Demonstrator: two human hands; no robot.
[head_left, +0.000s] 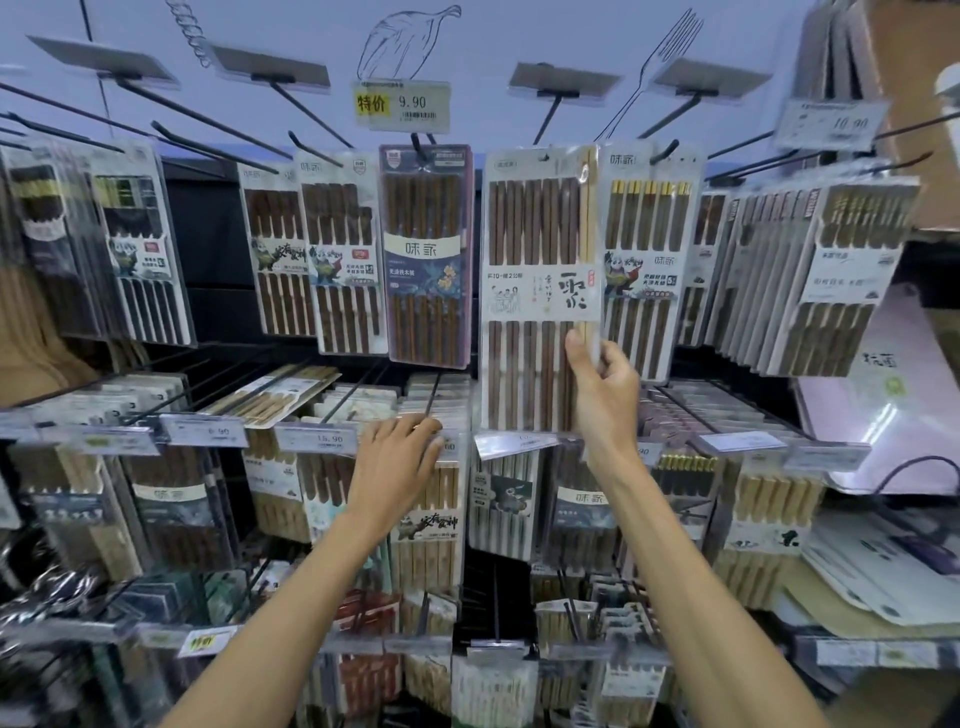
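**Chopstick display: one pack in hand**

- Item: white chopstick pack (535, 249), dark sticks, upright in the top hanging row, between a purple pack (426, 254) and a gold-tipped pack (647, 260).
- Right hand (605, 387): thumb and fingers clamped on the white pack's right edge, low down.
- Left hand (397, 457): fingers fairly straight, resting on the lower row's price rail (317, 439).
- Hands well apart.
- Above: yellow price tag (402, 104), 9.90.

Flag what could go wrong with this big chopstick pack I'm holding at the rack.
1. The right hand pinches the big chopstick pack only at its lower right edge, so it may twist or slip.
2. The gold-tipped pack hangs tight against that edge and might get dragged along.
3. The tilted price tag under the pack could be knocked loose.
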